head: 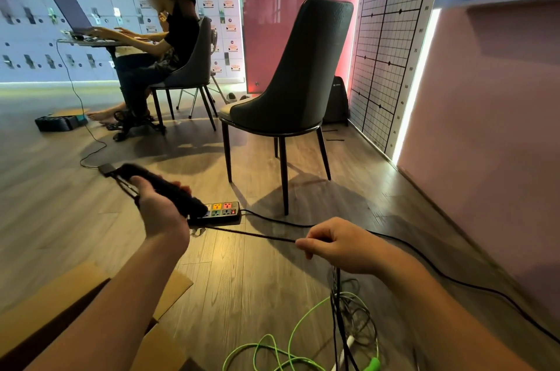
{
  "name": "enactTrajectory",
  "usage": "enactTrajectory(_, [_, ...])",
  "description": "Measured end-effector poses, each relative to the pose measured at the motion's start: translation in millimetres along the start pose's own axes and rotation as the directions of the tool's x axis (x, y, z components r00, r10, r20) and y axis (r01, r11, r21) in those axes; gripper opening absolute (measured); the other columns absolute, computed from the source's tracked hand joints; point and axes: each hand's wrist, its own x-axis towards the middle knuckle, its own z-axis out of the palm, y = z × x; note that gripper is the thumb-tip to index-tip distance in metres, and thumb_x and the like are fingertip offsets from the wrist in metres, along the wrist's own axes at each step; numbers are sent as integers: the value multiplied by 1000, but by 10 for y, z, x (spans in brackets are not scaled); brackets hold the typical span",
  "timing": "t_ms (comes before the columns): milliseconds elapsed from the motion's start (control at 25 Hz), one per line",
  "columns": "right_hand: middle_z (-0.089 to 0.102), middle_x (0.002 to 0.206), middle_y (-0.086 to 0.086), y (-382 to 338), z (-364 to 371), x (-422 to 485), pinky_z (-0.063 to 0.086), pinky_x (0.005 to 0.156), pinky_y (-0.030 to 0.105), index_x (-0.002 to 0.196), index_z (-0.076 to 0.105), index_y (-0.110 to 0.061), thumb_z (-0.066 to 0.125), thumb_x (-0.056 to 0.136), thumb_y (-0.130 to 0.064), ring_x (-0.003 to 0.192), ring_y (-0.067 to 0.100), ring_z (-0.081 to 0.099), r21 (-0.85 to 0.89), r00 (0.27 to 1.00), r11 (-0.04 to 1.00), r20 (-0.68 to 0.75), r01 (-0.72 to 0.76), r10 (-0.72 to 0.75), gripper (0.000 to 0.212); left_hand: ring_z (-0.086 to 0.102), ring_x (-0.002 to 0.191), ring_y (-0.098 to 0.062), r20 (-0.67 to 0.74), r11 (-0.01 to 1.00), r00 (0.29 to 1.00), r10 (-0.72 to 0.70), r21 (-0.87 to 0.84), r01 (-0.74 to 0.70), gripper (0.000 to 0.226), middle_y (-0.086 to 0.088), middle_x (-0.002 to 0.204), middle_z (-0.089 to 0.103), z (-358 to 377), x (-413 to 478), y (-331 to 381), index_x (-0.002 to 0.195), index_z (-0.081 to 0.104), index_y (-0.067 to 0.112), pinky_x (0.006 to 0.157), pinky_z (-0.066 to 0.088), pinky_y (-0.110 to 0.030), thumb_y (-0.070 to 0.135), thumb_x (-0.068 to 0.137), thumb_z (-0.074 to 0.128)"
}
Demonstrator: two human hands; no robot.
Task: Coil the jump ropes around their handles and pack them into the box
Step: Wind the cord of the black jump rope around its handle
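Up front, the black handle (169,188) of a jump rope sat in the left hand (157,210), raised over the floor (257,279) at near left, its fingers curled round the handle's middle so both ends stuck out. From the handle's right end the black rope (251,233) ran taut to the right hand (336,244), which pinched it between thumb and bent fingers. Below that hand the rope dropped straight down to the floor at near right. There it joined a loose tangle: a green rope (300,325) in wide loops, with a green handle (374,364) at the bottom edge, and a grey rope (360,310) coiled just beside it. How the strands crossed in the tangle could not be told.

A cardboard box (69,291) lay at near left, partly hidden by the left forearm, its flaps spread. Just beyond the left hand a power strip (222,213) with coloured sockets rested on the floor, and its black cable (424,261) trailed away to the right. Farther off stood a dark chair (297,76), its back toward the camera. At far left a seated person (178,34) worked at a laptop (69,12) on a small table (91,42). A grid panel (388,37) covered the wall at far right
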Motion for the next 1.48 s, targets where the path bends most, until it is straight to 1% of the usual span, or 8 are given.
enactTrajectory(120, [55, 56, -12, -137, 45, 18, 38, 53, 20, 84, 71, -21, 57, 99, -41, 51, 2, 46, 2, 979, 991, -153, 136, -134, 29, 58, 69, -25, 327, 753, 940, -103, 642, -141, 67, -11, 74, 59, -108, -72, -216, 85, 60, 9, 74, 47, -41, 69, 94, 31])
enactTrajectory(320, [58, 59, -19, -120, -10, 68, 34, 51, 15, 85, 71, -22, 59, 98, -37, 54, 2, 53, -87, 828, 972, -510, 219, -232, 23, 62, 66, -19, 505, 386, 462, -729, 861, -332, 79, -6, 74, 64, 13, -431, -278, 96, 65, 5, 75, 53, -34, 71, 90, 23])
enactTrajectory(480, [64, 68, -10, 54, -30, 154, 46, 56, 28, 89, 73, -22, 60, 97, -38, 64, 6, 59, -120, 779, 981, -597, 149, -192, 22, 57, 57, -18, 508, 428, 325, -798, 857, -287, 74, -5, 66, 59, 189, -614, -244, 80, 64, 12, 65, 52, -33, 73, 90, 23])
enactTrajectory(640, [68, 79, -14, 130, -22, 132, 51, 68, 22, 96, 73, -24, 63, 96, -32, 78, 0, 63, -61, 881, 985, -439, 163, -173, 13, 46, 44, -15, 667, 677, 173, -725, 642, 361, 72, 0, 52, 45, 310, -725, -123, 69, 55, 13, 54, 46, -29, 68, 98, 18])
enactTrajectory(760, [60, 71, -11, -11, 113, 185, 45, 63, 20, 91, 67, -22, 59, 99, -29, 67, 4, 57, -126, 918, 973, -327, 192, -224, 13, 45, 45, -11, 816, 635, 320, -482, 74, 769, 62, 4, 54, 44, 461, -801, -15, 75, 55, 14, 51, 46, -26, 62, 101, 25])
enactTrajectory(880, [56, 72, -16, -189, 294, 267, 46, 65, 27, 98, 67, -25, 51, 103, -27, 67, 9, 56, -163, 959, 975, -216, 151, -185, 17, 53, 64, -13, 683, 687, 660, -312, -318, 654, 52, 2, 74, 51, 539, -756, -16, 96, 56, 12, 69, 53, -28, 58, 101, 33])
enactTrajectory(1000, [60, 91, -10, -372, 420, 278, 52, 78, 34, 116, 65, -23, 42, 106, -25, 82, 14, 59, -202, 989, 976, -111, 79, -102, 25, 57, 74, -19, 481, 822, 841, -247, -355, 445, 52, -4, 83, 55, 476, -613, -97, 109, 49, 11, 83, 53, -34, 59, 100, 31])
enactTrajectory(1480, [60, 124, 0, -315, 253, 119, 48, 90, 36, 121, 60, -28, 45, 101, -19, 107, 22, 57, -421, 988, 901, 55, -106, 143, 27, 56, 58, -13, -88, 948, 986, -143, -297, 110, 41, 2, 70, 53, 45, 28, -54, 91, 50, 16, 74, 53, -29, 55, 101, 39])
